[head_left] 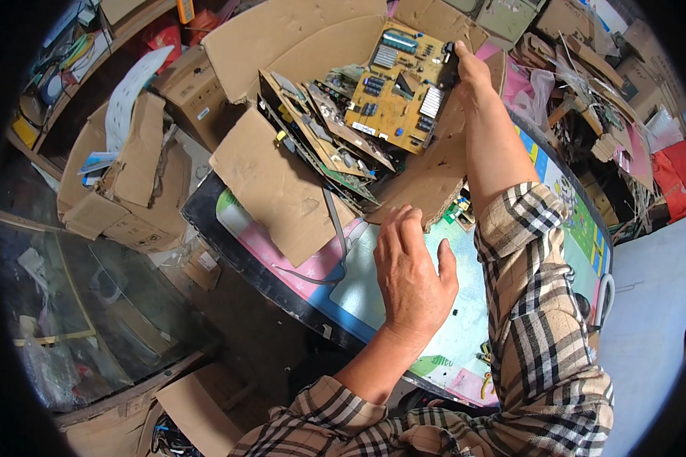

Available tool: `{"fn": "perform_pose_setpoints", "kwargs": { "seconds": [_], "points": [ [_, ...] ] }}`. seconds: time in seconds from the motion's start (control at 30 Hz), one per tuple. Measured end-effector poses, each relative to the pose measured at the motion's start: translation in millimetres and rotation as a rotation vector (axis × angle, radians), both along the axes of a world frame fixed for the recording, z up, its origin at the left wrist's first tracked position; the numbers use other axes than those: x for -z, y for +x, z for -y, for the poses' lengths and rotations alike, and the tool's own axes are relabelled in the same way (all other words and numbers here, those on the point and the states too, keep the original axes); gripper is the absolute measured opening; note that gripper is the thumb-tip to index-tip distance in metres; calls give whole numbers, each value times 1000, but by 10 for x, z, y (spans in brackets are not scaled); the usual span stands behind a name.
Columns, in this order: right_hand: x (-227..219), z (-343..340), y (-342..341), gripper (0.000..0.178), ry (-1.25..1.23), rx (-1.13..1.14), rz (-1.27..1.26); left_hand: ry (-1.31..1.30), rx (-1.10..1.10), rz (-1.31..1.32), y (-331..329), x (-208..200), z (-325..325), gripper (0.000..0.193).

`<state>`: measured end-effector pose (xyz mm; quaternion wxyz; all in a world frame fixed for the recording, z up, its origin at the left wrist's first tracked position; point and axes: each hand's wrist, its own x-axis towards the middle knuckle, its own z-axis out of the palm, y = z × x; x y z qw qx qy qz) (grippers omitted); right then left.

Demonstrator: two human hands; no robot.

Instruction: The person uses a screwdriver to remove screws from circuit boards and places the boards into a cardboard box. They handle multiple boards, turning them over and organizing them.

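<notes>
My right hand (472,75) grips the right edge of a yellowish-brown circuit board (395,99), which carries dark capacitors, silver heat sinks and a green-blue part. The board is tilted above an open cardboard box (282,186). Several more circuit boards (320,126) stand packed on edge inside that box. Below the box's near side, my left hand (415,278) hovers with its thumb apart and its fingers stretched; nothing is in it. Its fingertips are close to a box flap, and I cannot tell if they touch. A grey flat cable (335,236) hangs over the box's front.
The box rests on a table with a colourful printed top (358,286). A small green circuit board (459,212) lies partly behind my right sleeve. Another cardboard box (141,206) stands on the left. Scrap and cardboard (587,99) are piled at the far right.
</notes>
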<state>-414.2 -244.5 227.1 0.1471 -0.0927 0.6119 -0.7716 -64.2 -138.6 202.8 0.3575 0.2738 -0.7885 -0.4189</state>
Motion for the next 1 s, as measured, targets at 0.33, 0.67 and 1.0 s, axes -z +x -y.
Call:
{"fn": "perform_pose_setpoints", "kwargs": {
  "seconds": [0.33,0.67,1.0],
  "points": [
    [88,58,-152,31,17,67,4,2,3,-16,9,8,6,49],
    [-159,11,311,39,521,680,-747,-57,-36,-40,-2,32,4,48],
    [-185,-13,376,37,568,725,-678,-59,-30,-51,-21,64,2,47]
  ]
}}
